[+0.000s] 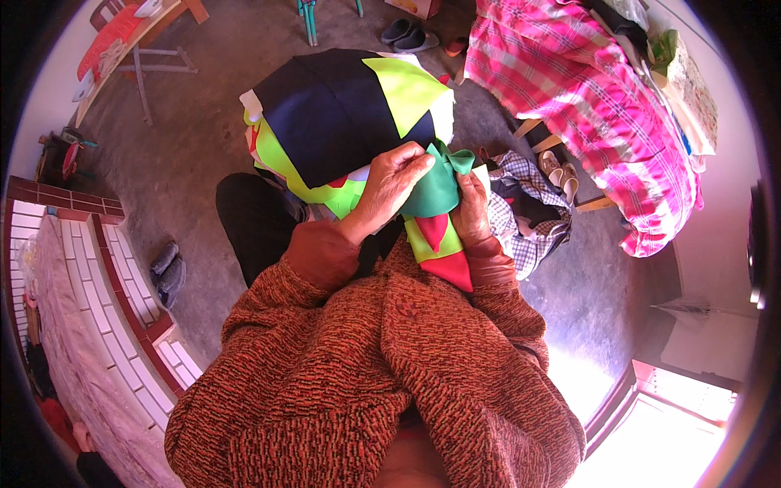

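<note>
A piece of green cloth [429,193] is stretched between my two hands, its upper edge curled into a fold. My left hand [389,185] pinches its left side with thumb and fingertips. On the other side my right hand [472,210] is closed on the cloth's right edge, some of its fingers hidden behind it. Below the green piece hangs a strip of red and lime cloth [443,256], reaching toward my right cuff. Just beyond my hands lies a large bundle of fabric, with a dark navy piece [329,114] on top and a lime piece [404,91] at its right.
A checked cloth bag [529,220] sits to the right, near a pair of light shoes [559,175]. A pink plaid cloth [569,106] covers furniture at the far right. Dark shoes [409,36] stand at the back; slippers [168,272] lie at left beside a brick-edged bed [122,285].
</note>
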A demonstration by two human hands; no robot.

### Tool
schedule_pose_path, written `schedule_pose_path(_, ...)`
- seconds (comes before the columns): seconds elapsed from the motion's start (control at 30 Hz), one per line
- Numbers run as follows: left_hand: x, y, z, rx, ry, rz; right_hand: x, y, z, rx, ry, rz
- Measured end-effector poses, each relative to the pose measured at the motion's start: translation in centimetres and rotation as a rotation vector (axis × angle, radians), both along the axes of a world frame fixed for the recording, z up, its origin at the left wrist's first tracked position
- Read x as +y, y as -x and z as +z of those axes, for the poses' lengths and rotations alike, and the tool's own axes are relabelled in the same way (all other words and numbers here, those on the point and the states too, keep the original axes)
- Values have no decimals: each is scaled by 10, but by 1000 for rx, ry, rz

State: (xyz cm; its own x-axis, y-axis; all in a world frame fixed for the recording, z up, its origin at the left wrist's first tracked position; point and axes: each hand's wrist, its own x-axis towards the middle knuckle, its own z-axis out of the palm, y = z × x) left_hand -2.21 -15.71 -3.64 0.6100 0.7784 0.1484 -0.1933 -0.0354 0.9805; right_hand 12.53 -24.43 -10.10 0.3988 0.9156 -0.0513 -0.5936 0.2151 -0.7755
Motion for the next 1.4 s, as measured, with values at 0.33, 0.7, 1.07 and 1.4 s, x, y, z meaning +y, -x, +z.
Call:
schedule_pose_path(0.33,8,19,33,-200,18,-52,1,3,20,150,-6,-44)
schedule_pose_path(0.7,21,45,56,94,-284,-447,0,-3,18,224,27,-29)
schedule_pose_path(1.07,9,1,-3,168,-514,49,-4,-6,10,246,-10,13)
schedule_pose_path(1.4,13,-23,-29,263,-438,-87,-4,-8,8,228,-14,59)
